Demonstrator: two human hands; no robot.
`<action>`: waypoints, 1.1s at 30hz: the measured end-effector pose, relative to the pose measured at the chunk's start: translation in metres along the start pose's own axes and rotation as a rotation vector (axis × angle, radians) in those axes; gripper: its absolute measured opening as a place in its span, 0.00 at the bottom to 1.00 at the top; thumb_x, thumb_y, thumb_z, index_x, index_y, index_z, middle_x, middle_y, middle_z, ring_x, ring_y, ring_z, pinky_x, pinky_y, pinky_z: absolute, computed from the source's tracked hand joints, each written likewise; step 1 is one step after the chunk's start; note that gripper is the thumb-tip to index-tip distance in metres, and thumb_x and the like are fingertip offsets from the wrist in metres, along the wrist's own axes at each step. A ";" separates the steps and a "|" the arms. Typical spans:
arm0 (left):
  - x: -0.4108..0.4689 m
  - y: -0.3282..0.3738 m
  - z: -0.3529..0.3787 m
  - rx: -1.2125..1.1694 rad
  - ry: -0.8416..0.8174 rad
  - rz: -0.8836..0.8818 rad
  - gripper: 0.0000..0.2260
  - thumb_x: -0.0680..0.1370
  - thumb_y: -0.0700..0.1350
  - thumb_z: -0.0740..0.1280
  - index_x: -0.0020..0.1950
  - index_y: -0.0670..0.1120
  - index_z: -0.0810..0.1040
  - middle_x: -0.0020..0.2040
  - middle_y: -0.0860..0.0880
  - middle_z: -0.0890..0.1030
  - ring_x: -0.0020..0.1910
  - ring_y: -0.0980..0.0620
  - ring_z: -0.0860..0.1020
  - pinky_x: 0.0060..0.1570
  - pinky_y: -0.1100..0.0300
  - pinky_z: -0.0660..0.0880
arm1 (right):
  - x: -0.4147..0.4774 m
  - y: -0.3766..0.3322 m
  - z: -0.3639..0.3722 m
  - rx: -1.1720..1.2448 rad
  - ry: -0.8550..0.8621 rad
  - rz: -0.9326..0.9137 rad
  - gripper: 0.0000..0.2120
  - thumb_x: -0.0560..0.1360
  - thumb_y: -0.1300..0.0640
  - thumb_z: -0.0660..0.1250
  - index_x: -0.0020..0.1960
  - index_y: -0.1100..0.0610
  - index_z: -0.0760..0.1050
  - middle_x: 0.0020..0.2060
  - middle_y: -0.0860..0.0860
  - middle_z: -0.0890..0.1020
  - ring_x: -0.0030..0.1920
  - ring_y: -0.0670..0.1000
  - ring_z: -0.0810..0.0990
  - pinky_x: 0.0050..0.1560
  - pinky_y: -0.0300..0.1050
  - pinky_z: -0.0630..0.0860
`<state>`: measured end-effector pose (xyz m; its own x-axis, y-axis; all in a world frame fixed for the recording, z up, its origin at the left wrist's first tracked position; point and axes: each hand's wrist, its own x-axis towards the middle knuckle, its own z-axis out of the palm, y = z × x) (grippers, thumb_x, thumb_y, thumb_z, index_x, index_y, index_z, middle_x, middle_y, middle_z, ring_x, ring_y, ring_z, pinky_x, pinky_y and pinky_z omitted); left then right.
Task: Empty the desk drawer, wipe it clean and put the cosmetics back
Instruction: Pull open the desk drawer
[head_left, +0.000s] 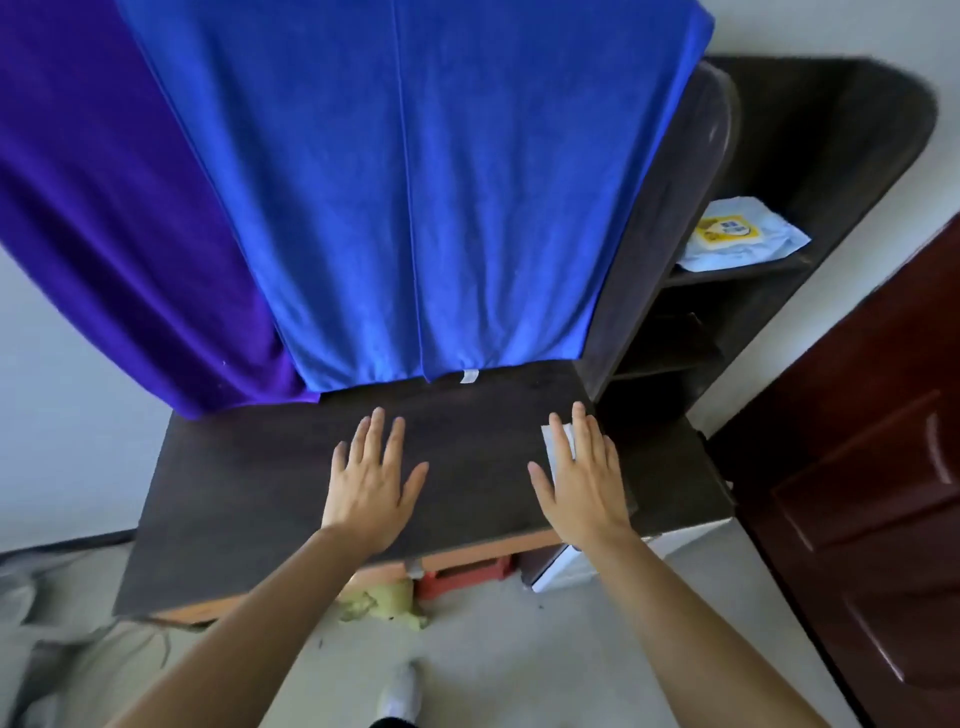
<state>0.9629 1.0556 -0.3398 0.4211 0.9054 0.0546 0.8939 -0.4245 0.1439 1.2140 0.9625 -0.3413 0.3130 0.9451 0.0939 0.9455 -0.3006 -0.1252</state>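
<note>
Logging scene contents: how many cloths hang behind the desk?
2: a purple velvet cloth at left, a blue terry cloth at centre overlapping it. More may be hidden behind.

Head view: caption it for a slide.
Both hands, left and right, flat on the dark desk; white wipe under the right.

Left hand, right hand; flat, fingers spread

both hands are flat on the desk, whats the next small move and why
Probably reach the left hand down to the drawer front under the desk's front edge and pull it open. Both hands lie open on the dark desk top, the right hand resting on a white wipe, and no cosmetics are in sight, so nothing seems emptied yet.
</note>
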 end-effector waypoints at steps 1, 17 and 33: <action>-0.013 0.002 0.006 -0.022 -0.005 -0.064 0.31 0.78 0.61 0.51 0.74 0.42 0.67 0.74 0.38 0.66 0.72 0.39 0.67 0.64 0.41 0.69 | -0.003 0.001 0.010 0.029 -0.018 -0.029 0.32 0.79 0.42 0.60 0.77 0.58 0.62 0.78 0.62 0.59 0.74 0.64 0.65 0.71 0.61 0.66; -0.157 0.007 0.176 0.011 -0.204 -0.277 0.31 0.80 0.60 0.49 0.78 0.42 0.58 0.79 0.38 0.52 0.78 0.38 0.51 0.72 0.39 0.58 | -0.136 0.001 0.200 0.512 -0.489 -0.032 0.33 0.82 0.40 0.54 0.81 0.56 0.51 0.80 0.54 0.53 0.79 0.53 0.54 0.74 0.49 0.60; -0.154 -0.052 0.241 0.036 -0.018 -0.105 0.33 0.80 0.52 0.62 0.79 0.42 0.52 0.79 0.37 0.45 0.78 0.38 0.46 0.73 0.37 0.54 | -0.093 -0.088 0.280 1.314 -0.612 0.761 0.32 0.79 0.58 0.65 0.79 0.56 0.55 0.74 0.50 0.67 0.62 0.48 0.74 0.68 0.53 0.72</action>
<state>0.8889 0.9351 -0.5941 0.3274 0.9446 0.0235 0.9380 -0.3279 0.1128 1.0763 0.9368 -0.6158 0.2607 0.6421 -0.7209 -0.2220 -0.6869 -0.6921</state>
